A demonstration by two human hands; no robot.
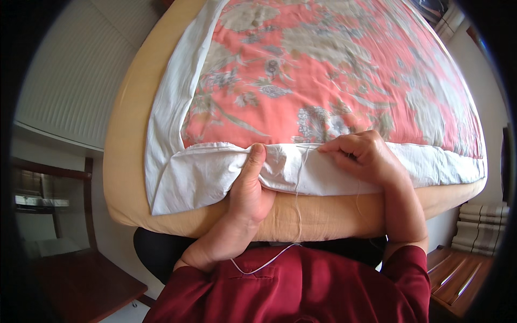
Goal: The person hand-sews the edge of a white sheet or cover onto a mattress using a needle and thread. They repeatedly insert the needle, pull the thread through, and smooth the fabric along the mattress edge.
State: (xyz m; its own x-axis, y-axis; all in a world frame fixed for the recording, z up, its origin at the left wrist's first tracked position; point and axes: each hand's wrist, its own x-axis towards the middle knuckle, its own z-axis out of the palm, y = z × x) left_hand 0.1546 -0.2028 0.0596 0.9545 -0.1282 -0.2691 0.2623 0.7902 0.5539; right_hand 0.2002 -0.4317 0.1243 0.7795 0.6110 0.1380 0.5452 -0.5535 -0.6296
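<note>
A coral-red floral quilt (242, 121) lies before me, with a white cloth border (198, 177) folded over its near and left edges. My left hand (248, 189) grips the near border, thumb on top and the other fingers hidden under the cloth. Between the thumb and fingertips of my right hand (363, 155) is a thin sewing needle (309, 147), pointing left along the border's upper edge. White thread (298, 202) runs from near the needle down over the border and the mattress side. Whether the needle's tip is inside the cloth is hard to tell.
Beneath the quilt is a mattress with a tan cover (323, 218). A white cord (262, 268) crosses my shirt. Dark wooden furniture (89, 278) stands at lower left, below a white ribbed panel (80, 72). At right, folded fabric (478, 230) is stacked by a wooden cabinet (452, 278).
</note>
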